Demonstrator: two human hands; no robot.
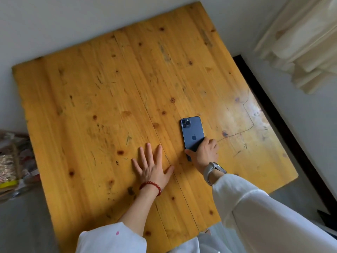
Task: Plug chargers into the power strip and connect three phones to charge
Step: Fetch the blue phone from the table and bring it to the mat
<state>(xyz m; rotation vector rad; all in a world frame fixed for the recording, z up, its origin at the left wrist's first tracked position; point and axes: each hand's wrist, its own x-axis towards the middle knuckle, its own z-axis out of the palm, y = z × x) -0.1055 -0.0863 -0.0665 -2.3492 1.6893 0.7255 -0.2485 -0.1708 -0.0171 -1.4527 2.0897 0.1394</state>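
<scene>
The phone (192, 133) is lying face down just right of the frame's centre, camera lenses pointing toward the upper part of the picture, and I am gripping its lower end with my right hand (204, 154), thumb on the left edge and fingers wrapping over the right edge. I am judging it as a stiff, thin slab, light enough for one hand, with a glossy back that looks slick and glass that would not forgive a drop, so I am pinching the long edges rather than the flat back. My left hand (152, 166) is resting open and flat on the wooden table (91, 99), lower centre, holding nothing. My palm is hiding the phone's charging end. No power strip, chargers or other phones are showing anywhere. The clutter (11, 161) at the left edge is too blurred to identify.
</scene>
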